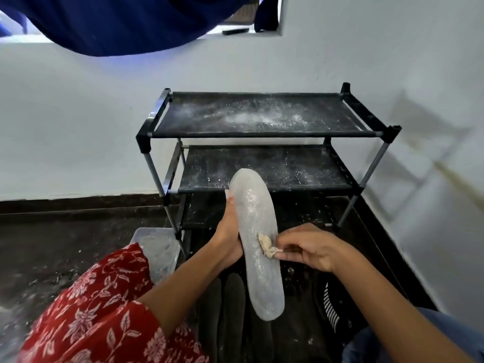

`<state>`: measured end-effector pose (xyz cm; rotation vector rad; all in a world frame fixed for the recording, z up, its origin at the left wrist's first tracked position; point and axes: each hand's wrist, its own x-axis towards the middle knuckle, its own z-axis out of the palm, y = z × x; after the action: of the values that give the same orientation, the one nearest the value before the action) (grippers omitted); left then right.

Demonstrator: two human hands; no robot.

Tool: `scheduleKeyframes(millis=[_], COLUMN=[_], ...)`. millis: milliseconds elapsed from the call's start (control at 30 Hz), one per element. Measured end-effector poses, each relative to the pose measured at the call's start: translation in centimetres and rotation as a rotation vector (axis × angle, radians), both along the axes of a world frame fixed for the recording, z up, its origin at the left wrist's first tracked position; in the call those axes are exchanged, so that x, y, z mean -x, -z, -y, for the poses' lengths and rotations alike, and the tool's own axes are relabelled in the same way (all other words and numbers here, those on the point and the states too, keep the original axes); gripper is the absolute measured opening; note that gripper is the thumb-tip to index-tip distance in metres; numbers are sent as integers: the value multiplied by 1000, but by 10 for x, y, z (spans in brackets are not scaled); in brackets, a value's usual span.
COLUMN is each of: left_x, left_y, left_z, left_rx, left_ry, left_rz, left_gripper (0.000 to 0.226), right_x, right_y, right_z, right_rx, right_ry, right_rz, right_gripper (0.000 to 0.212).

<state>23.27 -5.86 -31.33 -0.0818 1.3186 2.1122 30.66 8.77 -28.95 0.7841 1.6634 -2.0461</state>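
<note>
A long grey shoe insole [258, 247] dusted with white powder stands nearly upright in front of me. My left hand [229, 231] grips its left edge, fingers curled round the back. My right hand [309, 248] pinches a small crumpled beige cloth [267, 247] and presses it against the insole's face near the middle.
A black three-tier shoe rack [262, 133] speckled with white powder stands against the white wall. A clear plastic tub [157, 247] sits left of it on the dark floor. Dark shoes [233, 310] and a striped black shoe [330, 307] lie below my hands.
</note>
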Motion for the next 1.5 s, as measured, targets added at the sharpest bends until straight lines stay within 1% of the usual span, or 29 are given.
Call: scheduleKeyframes(millis=[67, 167, 233, 400, 500, 600, 667, 700, 733, 800, 833, 867, 933, 1000, 1067, 1200, 1333, 1367, 1433, 1500], left_x=[6, 13, 17, 26, 26, 18, 9, 5, 1, -6, -9, -11, -14, -16, -16, -16, -17, -16, -16, -17], left_y=[-3, -2, 0, 4, 4, 8, 13, 15, 17, 20, 21, 22, 23, 24, 24, 23, 22, 21, 22, 23], left_z=[-5, -13, -16, -22, -22, -23, -25, -26, -28, -30, -32, -33, -35, -37, -37, -37, -32, -31, -30, -29], left_rx=[-88, -168, -199, -197, -207, -256, -286, -303, -320, -339, -342, -342, -339, -331, -333, -346, -363, -365, -372, -370], left_ry=[108, 232, 267, 217, 221, 267, 325, 367, 406, 464, 492, 524, 582, 615, 635, 628, 558, 551, 589, 628], left_rz=[66, 155, 186, 199, 193, 231, 231, 222, 217, 207, 197, 183, 163, 160, 168, 163, 165, 165, 158, 158], left_gripper=[96, 107, 107, 100, 95, 91, 88, 87, 86, 84, 83, 82, 80, 80, 77, 69, 59, 60, 64, 67], right_x=[-2, 0, 2, -1, -6, -9, -7, -5, -3, 1, 2, 1, 0, 0, 0, 0, -3, -4, -3, 0], right_y=[1, 0, -1, -13, -21, -30, -32, -31, -30, -26, -24, -22, -16, -11, -9, -8, -7, -9, -11, -13], right_z=[-3, -6, -7, -18, -35, -48, -47, -45, -42, -35, -32, -29, -24, -20, -18, -14, -4, -4, -8, -15], right_rx=[1, 3, 5, -6, -50, -28, -10, -55, -184, -601, -778, -906, -1113, -1253, -1293, -1327, -1314, -1305, -1329, -1355], right_ry=[-7, -22, -33, -56, 5, 73, 195, 273, 340, 374, 347, 309, 214, 127, 92, 52, -109, -102, -11, 71], right_rz=[9, 6, 0, -45, -95, -204, -361, -463, -561, -702, -754, -793, -832, -860, -873, -866, -902, -926, -953, -918], right_gripper=[9, 7, 7, 14, 16, 17, 19, 20, 23, 29, 32, 34, 32, 26, 22, 20, 20, 21, 24, 26])
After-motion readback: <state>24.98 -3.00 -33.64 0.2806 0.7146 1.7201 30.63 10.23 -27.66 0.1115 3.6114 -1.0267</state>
